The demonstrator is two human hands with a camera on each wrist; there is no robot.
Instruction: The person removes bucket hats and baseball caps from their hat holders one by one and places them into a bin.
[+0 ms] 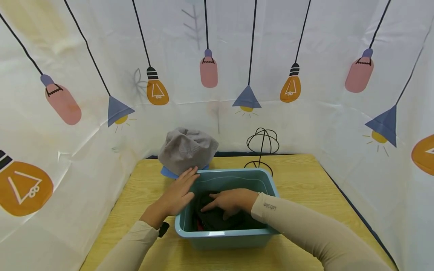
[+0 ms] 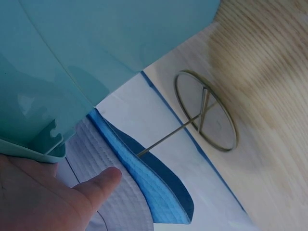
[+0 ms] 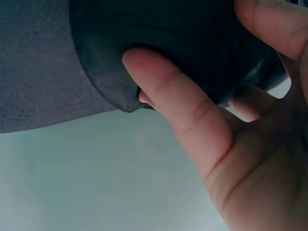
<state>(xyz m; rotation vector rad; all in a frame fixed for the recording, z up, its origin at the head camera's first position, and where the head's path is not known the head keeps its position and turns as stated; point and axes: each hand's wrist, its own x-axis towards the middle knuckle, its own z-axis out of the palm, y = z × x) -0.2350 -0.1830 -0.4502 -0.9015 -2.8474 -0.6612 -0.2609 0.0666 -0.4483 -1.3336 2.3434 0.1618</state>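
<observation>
Inside the light blue plastic bin (image 1: 234, 234) my right hand (image 1: 232, 202) reaches down into dark cloth. In the right wrist view this looks like a dark hat (image 3: 159, 29); the thumb lies on top of its edge and a fingertip shows beneath, so the hand pinches it. My left hand (image 1: 176, 195) rests on the bin's left rim with its fingers extended. Just beyond those fingertips sits a grey hat (image 1: 188, 148) over a blue hat (image 2: 149, 187). A thin stand (image 2: 231, 139) with a ring base shows under these hats in the left wrist view.
Behind the bin, to the right, stands a black wire hat stand (image 1: 261, 150) with no hat on it. Everything is on a wooden table (image 1: 305, 180). A white sheet (image 1: 223, 124) printed with lamps hangs behind and along both sides.
</observation>
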